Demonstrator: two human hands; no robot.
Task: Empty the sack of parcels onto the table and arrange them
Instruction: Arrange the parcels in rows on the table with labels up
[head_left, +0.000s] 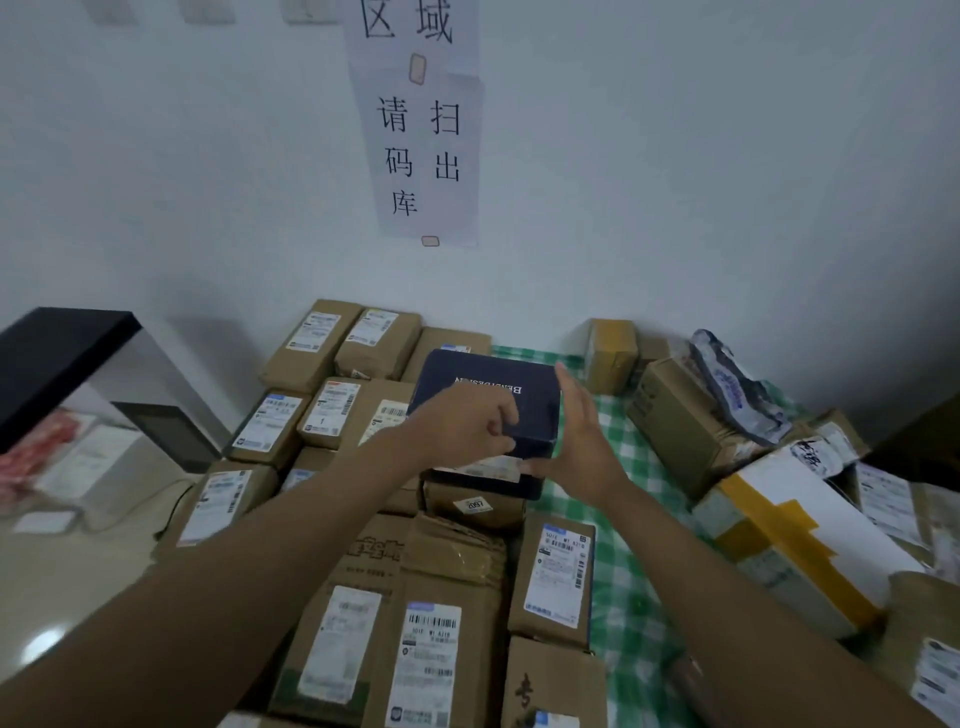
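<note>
Head view caught the left hand (470, 423) curled on a smooth navy box (488, 400) atop brown cardboard parcels (415, 597) — the right hand (576, 431) flat, fingers straight, against its side — beside green checked cloth (623, 613).

Wall (675, 182): plain white, evenly lit, fills upper half. Paper sign (418, 135) at 12 o'clock, black Chinese characters, taped top and bottom. Table under green-white checked cloth (618, 519), centre toward 4 o'clock. At 9 o'clock: black shelf (57, 358) against wall, dark screen (166, 431) below it. Glossy pale counter (67, 587) at 8 o'clock, light glare on it.
</note>
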